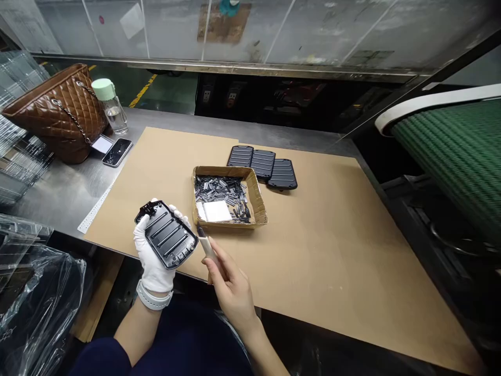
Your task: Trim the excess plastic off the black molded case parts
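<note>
My left hand [154, 263], in a white glove, grips a black ribbed plastic panel [170, 237] by its edges, ribbed inner face up. Bare and ungloved, my right hand [230, 287] closes round the pale handle of a knife-like tool [208, 249]; its dark tip is beside the panel's right edge, and contact cannot be made out. Behind both hands a cardboard box [258, 206] holds many small black pieces [221, 189] and a white block [217, 211]. Three similar black panels [263, 163] lie overlapping behind the box.
Brown cardboard [332, 245] covers the metal table. At the left are a brown quilted bag [58, 115], a bottle [113, 109], a phone [117, 152] and a white ruler strip [96, 209]. Clear plastic wrap [43, 303] lies lower left; a green ribbed surface [457, 151] is at the right.
</note>
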Tool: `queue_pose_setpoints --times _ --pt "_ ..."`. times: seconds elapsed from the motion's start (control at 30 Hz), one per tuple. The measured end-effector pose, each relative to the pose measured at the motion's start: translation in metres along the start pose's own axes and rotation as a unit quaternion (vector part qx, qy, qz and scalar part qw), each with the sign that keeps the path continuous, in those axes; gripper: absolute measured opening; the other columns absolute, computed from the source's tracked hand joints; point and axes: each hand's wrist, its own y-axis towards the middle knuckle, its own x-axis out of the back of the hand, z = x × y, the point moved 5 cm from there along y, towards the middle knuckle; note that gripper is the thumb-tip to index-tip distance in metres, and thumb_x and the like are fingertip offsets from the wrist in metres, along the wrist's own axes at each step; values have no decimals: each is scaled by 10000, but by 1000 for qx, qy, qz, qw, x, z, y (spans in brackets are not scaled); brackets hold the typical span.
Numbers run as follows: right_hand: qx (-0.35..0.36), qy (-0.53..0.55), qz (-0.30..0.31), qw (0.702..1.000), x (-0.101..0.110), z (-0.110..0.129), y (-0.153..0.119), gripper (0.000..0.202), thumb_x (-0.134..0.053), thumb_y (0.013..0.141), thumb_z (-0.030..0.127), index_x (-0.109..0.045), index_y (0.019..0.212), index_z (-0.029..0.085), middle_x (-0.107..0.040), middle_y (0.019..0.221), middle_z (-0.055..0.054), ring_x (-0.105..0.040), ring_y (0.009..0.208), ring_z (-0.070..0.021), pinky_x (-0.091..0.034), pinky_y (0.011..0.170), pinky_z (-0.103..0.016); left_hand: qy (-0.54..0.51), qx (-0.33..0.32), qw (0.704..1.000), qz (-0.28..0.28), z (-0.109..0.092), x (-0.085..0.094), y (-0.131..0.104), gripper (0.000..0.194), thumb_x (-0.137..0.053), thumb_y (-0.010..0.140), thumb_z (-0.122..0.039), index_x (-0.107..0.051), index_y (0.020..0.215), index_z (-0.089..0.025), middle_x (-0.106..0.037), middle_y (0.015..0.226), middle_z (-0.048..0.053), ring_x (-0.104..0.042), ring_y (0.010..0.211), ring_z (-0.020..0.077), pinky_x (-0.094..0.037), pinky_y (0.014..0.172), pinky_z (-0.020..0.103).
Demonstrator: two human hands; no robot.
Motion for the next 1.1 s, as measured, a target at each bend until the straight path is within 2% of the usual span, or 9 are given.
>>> queue_pose_setpoints --times 0.07,0.13,0.27,0.4,0.53,0.67,0.77,0.97,1.1 --pt "9 17 -4 1000 -5 2 2 406 -532 908 228 -555 1313 261 -703 1140 -72 -718 880 -196 -620 705 -300 9 -1 1000 -14 1 0 -1 283 -520 828 -360 -671 1021 -218 -689 922 46 -663 830 197 -535 793 372" --pt "19 13 -15 1000 -7 2 4 414 -546 901 217 -556 1312 268 -704 1141 -70 -718 875 -197 -618 736 -316 13 1 999 -33 2 2 -1 272 -512 827 -351 -671 980 -192 -690 894 53 -666 826 201 -536 798 369" --pt "26 4 -29 999 -9 4 5 450 -516 915 195 -504 1357 280 -692 1169 -68 -692 992 -213 -599 831 -363 21 14 997 -68 7 8 -2 279 -509 819 -332 -661 948 -136 -690 893 80 -671 850 206 -525 858 372" --pt "52 -10 -45 998 -11 8 8 488 -500 923 160 -460 1383 316 -636 1272 -54 -652 1092 -208 -562 918 -376 33 4 997 -70 11 12 -1 231 -528 808 -342 -655 876 -161 -690 883 71 -662 874 219 -515 888 406" --pt "98 -25 -64 993 -13 13 10 521 -495 922 121 -435 1400 320 -637 1274 -47 -626 1140 -201 -549 942 -346 45 1 995 -90 13 13 0 239 -503 813 -349 -645 848 -161 -681 867 71 -661 870 220 -521 871 405" --pt "147 -49 -75 985 -18 18 9 538 -489 916 86 -431 1408 296 -668 1219 -64 -652 1093 -194 -572 892 -309 26 8 993 -117 14 17 2 251 -474 814 -305 -649 869 -133 -683 889 75 -663 844 190 -521 867 342" --pt "164 -61 -74 982 -24 19 7 550 -489 911 72 -425 1413 286 -687 1174 -77 -671 1047 -191 -585 849 -296 20 8 994 -105 15 19 7 243 -491 791 -296 -650 857 -125 -680 855 74 -660 809 188 -515 872 351" --pt "165 -52 -73 982 -34 19 4 527 -479 921 98 -431 1412 280 -723 1049 -71 -703 912 -179 -583 793 -279 40 14 992 -120 19 26 10 267 -494 767 -280 -669 890 -122 -694 831 79 -669 840 201 -504 879 337" --pt "169 -54 -55 983 -38 23 3 508 -451 931 106 -439 1411 270 -719 960 -68 -691 854 -167 -566 773 -268 15 9 991 -136 22 26 11 294 -470 791 -315 -679 844 -115 -699 811 71 -680 815 188 -506 876 308"
